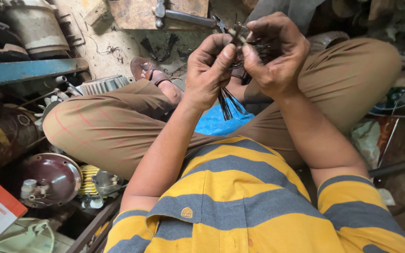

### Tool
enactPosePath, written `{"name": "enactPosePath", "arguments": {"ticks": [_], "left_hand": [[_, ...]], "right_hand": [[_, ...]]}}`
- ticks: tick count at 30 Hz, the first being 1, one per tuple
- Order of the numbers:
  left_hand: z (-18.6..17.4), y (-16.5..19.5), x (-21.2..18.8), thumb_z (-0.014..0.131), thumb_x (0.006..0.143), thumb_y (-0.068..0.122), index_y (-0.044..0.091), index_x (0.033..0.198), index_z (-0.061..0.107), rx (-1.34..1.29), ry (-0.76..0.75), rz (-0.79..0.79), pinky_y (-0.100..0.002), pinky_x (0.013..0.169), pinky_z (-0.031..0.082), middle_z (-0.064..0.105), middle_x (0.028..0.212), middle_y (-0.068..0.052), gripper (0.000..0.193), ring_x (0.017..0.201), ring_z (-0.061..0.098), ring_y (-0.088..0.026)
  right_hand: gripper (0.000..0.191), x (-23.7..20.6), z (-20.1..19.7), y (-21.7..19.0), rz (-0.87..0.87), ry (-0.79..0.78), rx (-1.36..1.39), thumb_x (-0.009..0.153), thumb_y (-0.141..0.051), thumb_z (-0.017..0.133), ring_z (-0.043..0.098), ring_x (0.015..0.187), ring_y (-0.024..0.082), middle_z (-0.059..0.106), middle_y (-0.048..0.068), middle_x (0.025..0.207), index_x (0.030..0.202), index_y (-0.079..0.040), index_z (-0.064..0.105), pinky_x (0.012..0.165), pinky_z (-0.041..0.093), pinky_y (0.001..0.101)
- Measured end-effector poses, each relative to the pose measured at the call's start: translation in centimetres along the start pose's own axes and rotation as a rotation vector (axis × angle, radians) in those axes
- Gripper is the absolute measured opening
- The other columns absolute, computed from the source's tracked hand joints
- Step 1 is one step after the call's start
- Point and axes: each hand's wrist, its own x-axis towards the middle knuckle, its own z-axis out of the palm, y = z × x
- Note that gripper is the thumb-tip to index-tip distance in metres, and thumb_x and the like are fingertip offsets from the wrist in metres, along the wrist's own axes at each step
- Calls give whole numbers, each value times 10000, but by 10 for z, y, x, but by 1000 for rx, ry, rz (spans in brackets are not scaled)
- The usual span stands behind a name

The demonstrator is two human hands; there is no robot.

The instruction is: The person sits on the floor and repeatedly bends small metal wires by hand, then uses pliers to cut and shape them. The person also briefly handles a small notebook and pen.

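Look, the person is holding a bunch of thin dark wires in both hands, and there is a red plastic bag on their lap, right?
Not quite: the plastic bag is blue, not red, as the head view shows. The rest holds: the left hand and right hand hold the thin dark wires above it.

A dusty, pale concrete floor (118, 47) carries the clutter. On it lie a dark steel hammer with a grey handle (183, 17), a small bunch of black wires (158, 47) and a ribbed grey metal motor housing (103, 84). A maroon domed metal motor cover (52, 178) sits lower left.
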Motion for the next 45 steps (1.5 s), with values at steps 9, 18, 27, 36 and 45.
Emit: {"name": "enactPosePath", "arguments": {"ticks": [9, 18, 27, 36, 45], "left_hand": [[7, -5, 2, 663, 1098, 160, 30, 1217, 644, -31, -6, -23, -209, 500, 241, 590, 863, 37, 178, 590, 354, -23], [5, 0, 1, 670, 1083, 158, 29, 1187, 628, 35, -2, -15, -216, 492, 249, 616, 874, 15, 171, 575, 365, -20], [8, -1, 7, 687, 1080, 133, 50, 1147, 602, 115, 20, 65, -213, 526, 260, 616, 897, 16, 137, 624, 376, -17], [16, 5, 14, 652, 1058, 139, 91, 1127, 594, -27, 112, 94, -187, 465, 273, 655, 901, 1, 102, 580, 406, -12], [3, -2, 14, 667, 1079, 124, 26, 1200, 642, 49, 126, 88, -200, 543, 310, 678, 994, -6, 158, 693, 477, -21]], "right_hand": [[187, -3, -12, 4, 6, -2, 11, 1000, 102, 701, 678, 945, 97, 651, 68, 1069, 1156, 42, 619, 874, 572, 225], [215, 7, -8, 1, -51, -75, 35, 1005, 109, 692, 620, 920, 98, 624, 87, 1061, 1127, 3, 550, 832, 527, 217], [241, 8, -9, 9, -33, -25, 87, 1041, 73, 725, 566, 838, 89, 615, 103, 1056, 1085, -32, 513, 778, 499, 210], [279, 11, -4, 4, 6, 51, 43, 965, 35, 752, 615, 830, 73, 655, 46, 1012, 1119, -41, 532, 764, 522, 206], [225, 13, 1, 6, 8, 37, -7, 981, 59, 740, 617, 837, 75, 653, 50, 1001, 1127, -35, 597, 758, 514, 208]]}}
